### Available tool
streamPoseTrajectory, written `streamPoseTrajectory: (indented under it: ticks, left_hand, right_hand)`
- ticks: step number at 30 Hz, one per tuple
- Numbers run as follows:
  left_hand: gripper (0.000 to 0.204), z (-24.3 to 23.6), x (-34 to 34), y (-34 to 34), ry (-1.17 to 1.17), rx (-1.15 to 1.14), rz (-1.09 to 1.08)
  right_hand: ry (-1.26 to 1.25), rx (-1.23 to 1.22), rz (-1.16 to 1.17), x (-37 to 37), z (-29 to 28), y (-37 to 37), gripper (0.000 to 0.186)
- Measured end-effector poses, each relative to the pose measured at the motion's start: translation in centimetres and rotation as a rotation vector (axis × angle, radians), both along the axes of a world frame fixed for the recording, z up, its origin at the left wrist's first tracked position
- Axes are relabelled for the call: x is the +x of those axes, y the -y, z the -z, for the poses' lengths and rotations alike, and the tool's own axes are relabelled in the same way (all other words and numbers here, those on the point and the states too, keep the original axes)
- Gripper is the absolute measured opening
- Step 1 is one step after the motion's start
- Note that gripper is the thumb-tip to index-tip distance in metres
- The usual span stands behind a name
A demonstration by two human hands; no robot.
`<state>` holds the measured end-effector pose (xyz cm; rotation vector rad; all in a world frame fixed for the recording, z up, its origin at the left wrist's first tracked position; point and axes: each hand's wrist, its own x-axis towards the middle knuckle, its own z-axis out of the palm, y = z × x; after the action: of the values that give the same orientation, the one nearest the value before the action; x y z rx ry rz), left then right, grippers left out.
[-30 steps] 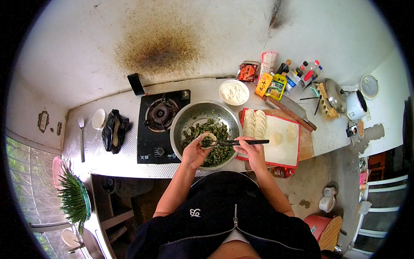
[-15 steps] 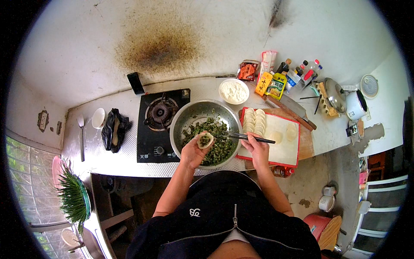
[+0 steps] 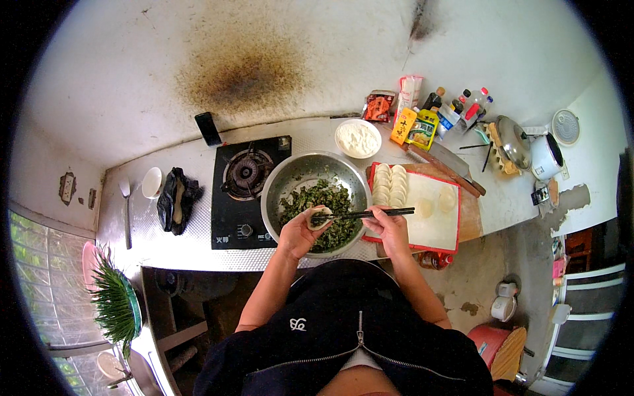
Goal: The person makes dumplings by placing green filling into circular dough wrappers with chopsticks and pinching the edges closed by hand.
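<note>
Cupped in my left hand (image 3: 296,236) is a round dumpling wrapper (image 3: 321,224) with dark green filling on it. My right hand (image 3: 391,231) grips a pair of black chopsticks (image 3: 370,213), whose tips reach over to the wrapper. Both hands are above the near part of a large steel bowl (image 3: 269,210), which holds chopped green filling (image 3: 317,198). To the right, a red-edged white mat (image 3: 422,239) carries two rows of folded dumplings (image 3: 398,186) and two flat wrappers (image 3: 446,201).
A black gas stove (image 3: 224,218) adjoins the steel bowl. Behind the bowl is a white bowl of flour (image 3: 358,139). A cleaver (image 3: 449,162) and a wooden rolling pin (image 3: 462,183) lie beyond the mat. Seasoning packets (image 3: 422,129) and bottles (image 3: 474,105) line the wall.
The chopsticks have swung from over the filling in the bowl to the wrapper in my left hand, and now lie more level. My right hand has shifted slightly left.
</note>
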<state>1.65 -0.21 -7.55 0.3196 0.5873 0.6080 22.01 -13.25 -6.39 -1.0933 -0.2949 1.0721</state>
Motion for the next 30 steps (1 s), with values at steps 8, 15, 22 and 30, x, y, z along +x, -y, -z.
streamPoseTrajectory:
  ticks: [8,15,22,30]
  left_hand:
    - [0.032,0.8,-0.1,-0.1,-0.024,0.052,0.04]
    - [0.032,0.1,0.1,0.2,0.009,0.009,0.024]
    - [0.035,0.6,-0.3,-0.1,-0.009,0.021,0.004]
    - [0.038,1.3,-1.4,-1.1,-0.053,0.07,-0.146]
  right_hand:
    - [0.052,0.016,-0.069,-0.3,-0.6,0.1,0.021]
    - [0.006,-0.027,0.015,0.3,-0.5,0.3,0.024]
    - [-0.056,0.008,0.115,0.9,1.5,0.4,0.024]
    - [1.037,0.045,-0.381,-0.2,4.3,1.0,0.025]
